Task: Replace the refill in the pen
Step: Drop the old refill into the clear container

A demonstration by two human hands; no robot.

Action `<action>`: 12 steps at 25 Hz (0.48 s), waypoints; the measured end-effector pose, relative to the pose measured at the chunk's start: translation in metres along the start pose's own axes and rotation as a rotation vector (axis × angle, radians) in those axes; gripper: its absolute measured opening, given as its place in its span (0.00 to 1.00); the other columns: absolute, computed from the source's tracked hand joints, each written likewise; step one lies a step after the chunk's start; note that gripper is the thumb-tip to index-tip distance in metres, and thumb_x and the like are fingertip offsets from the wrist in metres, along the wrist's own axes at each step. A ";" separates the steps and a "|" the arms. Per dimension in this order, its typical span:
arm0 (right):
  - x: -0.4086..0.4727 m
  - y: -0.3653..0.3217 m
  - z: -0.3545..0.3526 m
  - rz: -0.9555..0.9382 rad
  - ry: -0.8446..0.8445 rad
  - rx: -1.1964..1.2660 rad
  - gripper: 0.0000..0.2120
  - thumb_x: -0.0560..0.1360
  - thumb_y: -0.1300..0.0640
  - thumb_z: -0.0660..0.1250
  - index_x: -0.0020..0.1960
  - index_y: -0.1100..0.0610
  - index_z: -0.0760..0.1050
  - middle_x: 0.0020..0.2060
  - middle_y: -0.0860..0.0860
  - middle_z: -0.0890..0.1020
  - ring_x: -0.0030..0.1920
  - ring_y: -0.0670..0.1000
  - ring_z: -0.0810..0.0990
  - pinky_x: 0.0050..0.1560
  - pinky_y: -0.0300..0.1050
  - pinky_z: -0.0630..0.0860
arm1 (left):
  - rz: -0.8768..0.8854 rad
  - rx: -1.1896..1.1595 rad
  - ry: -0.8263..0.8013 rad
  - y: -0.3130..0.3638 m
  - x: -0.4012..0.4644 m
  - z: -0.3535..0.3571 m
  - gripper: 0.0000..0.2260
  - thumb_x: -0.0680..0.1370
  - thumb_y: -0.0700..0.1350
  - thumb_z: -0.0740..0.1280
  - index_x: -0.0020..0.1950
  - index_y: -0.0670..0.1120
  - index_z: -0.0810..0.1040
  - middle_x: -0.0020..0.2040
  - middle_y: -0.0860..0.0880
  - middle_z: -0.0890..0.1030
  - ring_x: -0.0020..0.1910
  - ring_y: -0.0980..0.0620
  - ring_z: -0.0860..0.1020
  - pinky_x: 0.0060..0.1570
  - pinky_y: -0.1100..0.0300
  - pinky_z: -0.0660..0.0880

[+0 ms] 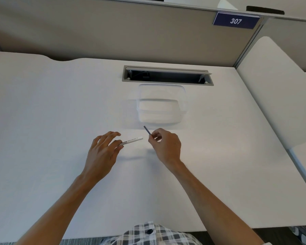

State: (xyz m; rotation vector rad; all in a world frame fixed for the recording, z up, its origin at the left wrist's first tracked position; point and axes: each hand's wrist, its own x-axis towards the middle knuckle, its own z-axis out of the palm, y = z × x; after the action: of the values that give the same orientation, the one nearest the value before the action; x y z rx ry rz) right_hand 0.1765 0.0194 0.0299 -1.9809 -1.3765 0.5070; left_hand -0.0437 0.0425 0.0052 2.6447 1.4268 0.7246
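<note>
My left hand (102, 151) pinches one end of a white pen barrel (132, 140) with black printing; its free end points right and slightly away from me. My right hand (166, 145) holds a thin dark blue refill (147, 130) between thumb and forefinger, its visible part slanting up and to the left. The refill's lower end is hidden in my fingers. A small gap separates the barrel's free end from the refill. Both hands hover over the middle of the white desk (60, 112).
A clear plastic container (162, 105) sits just beyond my hands. Behind it is an open cable slot (167, 76) in the desk. A beige partition (113, 32) with a blue "307" sign (236, 20) closes the back. A divider edge (265, 106) runs down the right.
</note>
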 end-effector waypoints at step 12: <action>0.116 -0.008 -0.042 -0.285 0.064 -0.303 0.07 0.77 0.56 0.67 0.52 0.53 0.84 0.46 0.50 0.87 0.46 0.54 0.83 0.52 0.49 0.73 | -0.009 -0.016 0.010 0.012 0.023 -0.004 0.12 0.80 0.49 0.57 0.50 0.45 0.79 0.45 0.52 0.82 0.37 0.47 0.78 0.34 0.56 0.71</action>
State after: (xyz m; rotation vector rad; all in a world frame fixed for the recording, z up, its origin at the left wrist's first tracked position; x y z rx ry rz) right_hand 0.2409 0.1163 0.0715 -1.9633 -1.7407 0.1071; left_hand -0.0253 0.0540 0.0202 2.6246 1.4287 0.7460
